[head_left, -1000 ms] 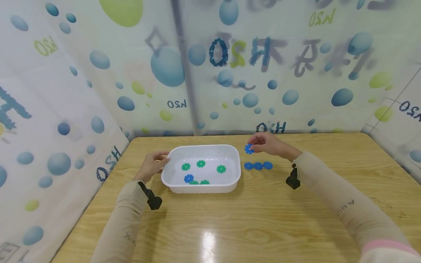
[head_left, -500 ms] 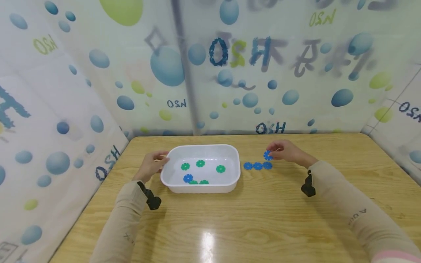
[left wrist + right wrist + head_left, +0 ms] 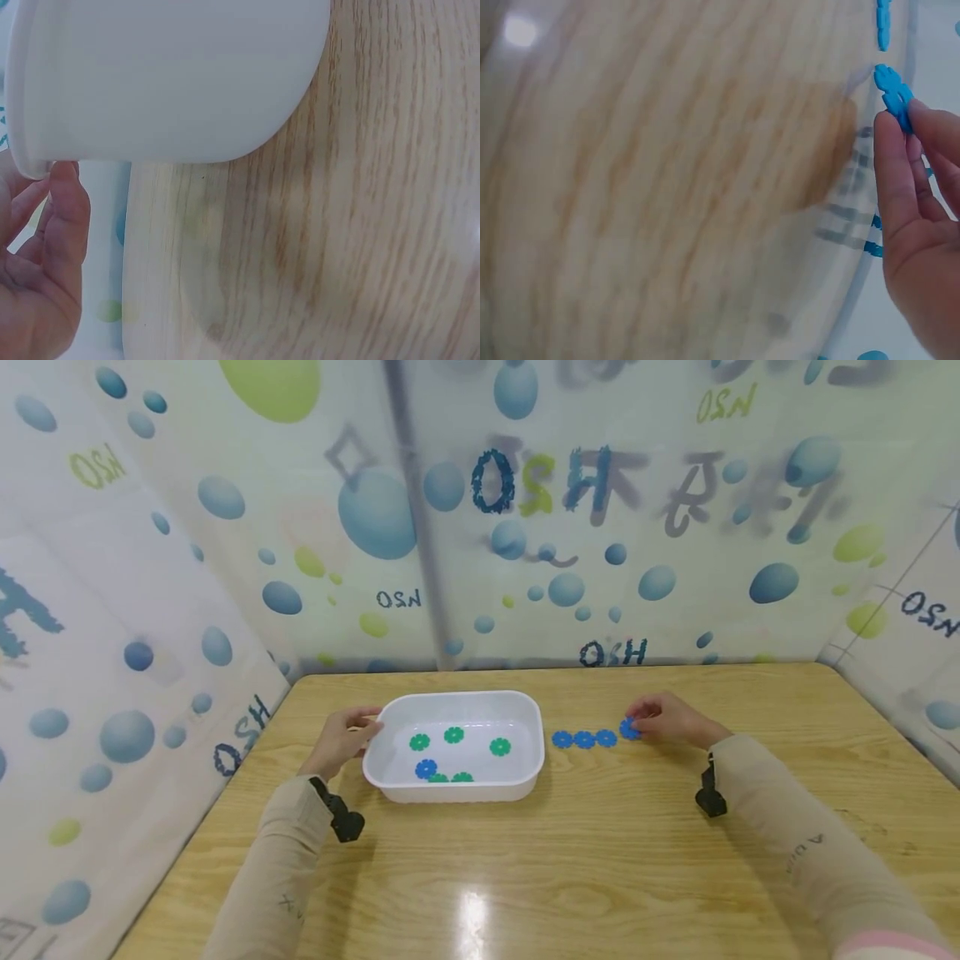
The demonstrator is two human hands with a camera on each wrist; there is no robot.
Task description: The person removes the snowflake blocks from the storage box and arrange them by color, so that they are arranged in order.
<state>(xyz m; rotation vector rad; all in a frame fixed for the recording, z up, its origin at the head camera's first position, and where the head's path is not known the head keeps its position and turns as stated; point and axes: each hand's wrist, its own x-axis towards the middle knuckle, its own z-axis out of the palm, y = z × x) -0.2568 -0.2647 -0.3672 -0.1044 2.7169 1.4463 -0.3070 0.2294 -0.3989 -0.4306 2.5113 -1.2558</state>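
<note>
My right hand (image 3: 675, 720) pinches a blue notched, flower-shaped plastic disc (image 3: 630, 728) between thumb and fingers; in the right wrist view the same blue disc (image 3: 892, 91) is tilted, edge toward the camera. Just left of it, three blue discs (image 3: 584, 740) lie in a row on the table. My left hand (image 3: 347, 740) grips the left rim of a white plastic tub (image 3: 453, 792), and the left wrist view shows its thumb and fingers (image 3: 69, 217) at that rim. Inside the tub lie one blue disc (image 3: 426, 768) and several green discs (image 3: 500, 747).
The wooden table (image 3: 480, 860) runs under everything, its back edge against a printed curtain (image 3: 510, 602) with bubbles and letters. Similar printed sheets stand at left and right. A black camera mount is strapped to each wrist.
My right hand has carried the blue disc rightward and down toward the table, from above the row to its right end. The left hand has stayed at the tub's rim.
</note>
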